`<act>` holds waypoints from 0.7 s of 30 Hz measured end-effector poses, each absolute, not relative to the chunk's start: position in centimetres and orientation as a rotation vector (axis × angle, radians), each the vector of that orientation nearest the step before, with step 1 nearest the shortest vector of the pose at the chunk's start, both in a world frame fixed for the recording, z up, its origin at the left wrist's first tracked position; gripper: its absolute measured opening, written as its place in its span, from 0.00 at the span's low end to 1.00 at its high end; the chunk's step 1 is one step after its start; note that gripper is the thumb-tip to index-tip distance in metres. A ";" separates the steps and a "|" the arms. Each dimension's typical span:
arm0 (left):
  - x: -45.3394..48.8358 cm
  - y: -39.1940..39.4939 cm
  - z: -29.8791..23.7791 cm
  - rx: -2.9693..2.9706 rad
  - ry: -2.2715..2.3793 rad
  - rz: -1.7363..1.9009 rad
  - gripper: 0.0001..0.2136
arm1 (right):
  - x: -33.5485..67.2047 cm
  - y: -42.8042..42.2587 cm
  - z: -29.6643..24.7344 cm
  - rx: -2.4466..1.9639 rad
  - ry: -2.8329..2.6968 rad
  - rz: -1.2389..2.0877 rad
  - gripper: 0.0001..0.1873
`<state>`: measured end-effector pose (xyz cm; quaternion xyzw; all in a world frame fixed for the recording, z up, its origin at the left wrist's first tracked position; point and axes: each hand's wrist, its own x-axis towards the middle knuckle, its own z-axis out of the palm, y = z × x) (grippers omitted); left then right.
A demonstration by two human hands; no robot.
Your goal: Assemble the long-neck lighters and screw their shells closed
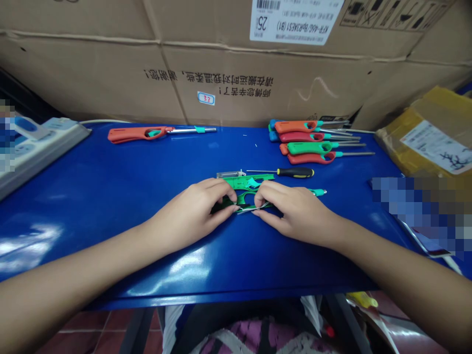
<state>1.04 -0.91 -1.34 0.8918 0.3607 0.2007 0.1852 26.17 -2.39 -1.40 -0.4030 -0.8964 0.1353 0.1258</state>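
Note:
Two green half shells of a gas lighter lie opened on the blue table in front of me: the far lighter half (pixel 239 183) and the near lighter half (pixel 241 198). My left hand (pixel 199 209) is closed in a pinch at the left end of the near half, where a small dark part shows at its fingertips. Opposite it, my right hand (pixel 291 209) pinches a thin wire (pixel 246 211) running along the near edge. A turquoise nozzle piece (pixel 320 192) sticks out past my right hand. Beyond the shells lies a clear fuel tank (pixel 229 174). My fingers partly cover the near half.
A yellow-black screwdriver (pixel 295 172) lies behind the shells. Several lighters (pixel 309 148) are piled at back right, and an orange lighter (pixel 136 134) lies at back left. A cardboard box (pixel 110 73) stands behind the table; a power strip (pixel 40 142) and a yellow-taped parcel (pixel 438 128) flank it.

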 end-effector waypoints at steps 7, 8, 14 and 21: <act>1.0 -0.8 -1.2 2.527 1.021 0.614 0.05 | 26.2 -2.3 -1.4 -1.170 -2.636 0.327 0.06; 1.0 -0.8 -1.2 2.531 1.022 0.619 0.05 | 26.2 -2.3 -1.4 -1.170 -2.633 0.324 0.06; 1.0 -0.9 -1.1 2.531 1.012 0.621 0.06 | 26.1 -2.4 -1.5 -1.141 -2.622 0.301 0.03; 1.0 -0.8 -1.0 2.528 1.016 0.603 0.06 | 26.6 -2.1 -1.5 -1.031 -2.571 0.375 0.05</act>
